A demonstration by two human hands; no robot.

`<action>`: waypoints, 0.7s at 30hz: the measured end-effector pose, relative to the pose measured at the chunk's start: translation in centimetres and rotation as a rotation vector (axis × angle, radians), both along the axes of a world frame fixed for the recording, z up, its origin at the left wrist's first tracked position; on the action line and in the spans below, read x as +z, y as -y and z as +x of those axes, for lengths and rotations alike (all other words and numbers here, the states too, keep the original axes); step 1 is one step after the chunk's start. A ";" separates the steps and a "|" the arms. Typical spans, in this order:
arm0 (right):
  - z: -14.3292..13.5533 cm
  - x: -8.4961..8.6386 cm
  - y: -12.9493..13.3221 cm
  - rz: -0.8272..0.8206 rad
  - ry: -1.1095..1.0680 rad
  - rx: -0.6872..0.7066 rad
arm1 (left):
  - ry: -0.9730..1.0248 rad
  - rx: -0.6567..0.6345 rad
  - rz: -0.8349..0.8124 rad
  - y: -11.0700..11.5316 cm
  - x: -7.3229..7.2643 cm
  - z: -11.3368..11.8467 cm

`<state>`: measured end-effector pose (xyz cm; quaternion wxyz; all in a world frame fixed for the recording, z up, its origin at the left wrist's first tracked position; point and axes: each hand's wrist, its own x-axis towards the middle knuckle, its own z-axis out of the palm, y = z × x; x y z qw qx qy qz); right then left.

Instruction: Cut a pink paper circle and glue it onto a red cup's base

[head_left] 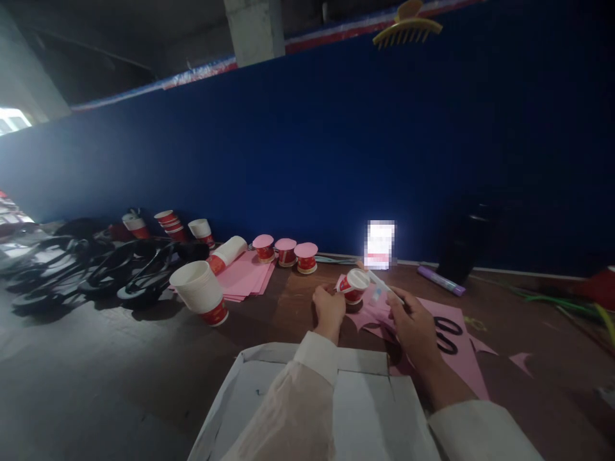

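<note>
Clearly, left fingers grip a red cup, right fingers a white stick.

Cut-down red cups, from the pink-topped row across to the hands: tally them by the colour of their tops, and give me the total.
Pink-topped cups: 3
White-topped cup, held in the left hand: 1
Total: 4
</note>
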<state>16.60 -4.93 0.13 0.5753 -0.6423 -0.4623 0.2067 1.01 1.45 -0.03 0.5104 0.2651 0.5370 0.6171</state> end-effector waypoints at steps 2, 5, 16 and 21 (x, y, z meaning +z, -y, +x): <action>-0.1 0.2 0.0 0.032 -0.158 0.006 | -0.315 0.113 0.030 0.5 0.8 -0.5; -0.1 0.7 -0.2 0.107 -0.516 0.065 | -0.493 0.170 0.263 1.6 2.3 -0.7; 0.5 2.0 -0.4 0.173 -0.835 0.163 | -0.565 -0.453 0.664 3.8 2.8 0.7; 0.5 1.8 -0.5 0.119 -0.802 0.184 | -0.689 -0.567 0.700 3.9 3.0 1.0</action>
